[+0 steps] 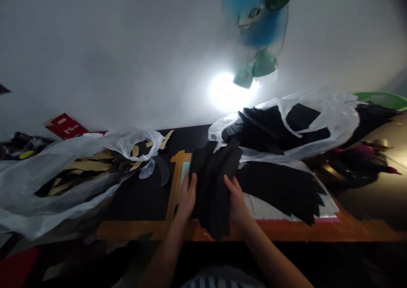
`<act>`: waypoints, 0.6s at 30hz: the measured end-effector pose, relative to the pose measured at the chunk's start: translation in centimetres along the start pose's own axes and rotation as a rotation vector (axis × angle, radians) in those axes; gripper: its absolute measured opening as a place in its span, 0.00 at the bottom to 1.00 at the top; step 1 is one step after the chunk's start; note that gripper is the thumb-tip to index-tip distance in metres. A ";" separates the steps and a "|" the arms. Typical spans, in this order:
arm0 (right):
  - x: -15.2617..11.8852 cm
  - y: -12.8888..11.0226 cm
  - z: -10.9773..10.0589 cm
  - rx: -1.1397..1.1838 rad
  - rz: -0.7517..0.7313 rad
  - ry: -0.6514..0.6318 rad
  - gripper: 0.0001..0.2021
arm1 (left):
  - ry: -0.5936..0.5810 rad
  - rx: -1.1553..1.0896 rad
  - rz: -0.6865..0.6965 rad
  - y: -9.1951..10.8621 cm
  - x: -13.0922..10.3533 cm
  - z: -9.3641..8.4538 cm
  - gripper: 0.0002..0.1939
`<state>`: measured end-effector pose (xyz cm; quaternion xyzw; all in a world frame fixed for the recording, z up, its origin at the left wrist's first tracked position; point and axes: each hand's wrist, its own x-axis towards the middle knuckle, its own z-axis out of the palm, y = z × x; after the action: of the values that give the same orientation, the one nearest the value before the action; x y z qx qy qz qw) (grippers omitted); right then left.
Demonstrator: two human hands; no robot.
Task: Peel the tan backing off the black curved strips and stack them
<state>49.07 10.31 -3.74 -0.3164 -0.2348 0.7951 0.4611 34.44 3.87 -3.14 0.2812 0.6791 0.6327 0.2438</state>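
A thick bundle of black curved strips is held upright between my two hands above the front of the table. My left hand grips its left side, thumb on the near face. From the right, my right hand clasps the other side with the thumb in front; the remaining fingers are mostly hidden behind the bundle. Just right of it, a fanned pile of similar black strips lies on a white sheet. Behind that, a clear plastic bag holds more black pieces.
On the left, another clear plastic bag contains tan and black scraps. A red box stands by the wall. A green lamp shines at the back, and a green basin sits at far right. Brown tape edges the black tabletop.
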 end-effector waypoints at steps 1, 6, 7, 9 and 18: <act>0.0 0.7 0.4 -0.011 -0.034 -0.013 0.27 | -0.108 0.016 0.023 0.3 -0.7 0.4 0.32; 0.0 2.8 1.1 -0.012 -0.047 -0.120 0.32 | -0.478 0.050 0.057 2.2 -1.8 0.1 0.44; 0.0 2.8 1.1 -0.015 -0.033 -0.137 0.32 | -0.508 0.035 0.037 2.4 -1.6 -0.2 0.43; 0.0 2.7 1.1 -0.017 0.008 -0.173 0.33 | -0.532 0.030 0.017 2.7 -1.3 -0.4 0.42; -1.0 -5.3 -1.6 -1.016 -0.705 -0.199 0.52 | -0.671 0.578 0.263 5.8 -0.1 -2.9 0.40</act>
<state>53.70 12.01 -1.00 -0.3239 -0.7156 0.4098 0.4638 32.96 1.92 2.89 0.6106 0.6698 0.3167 0.2796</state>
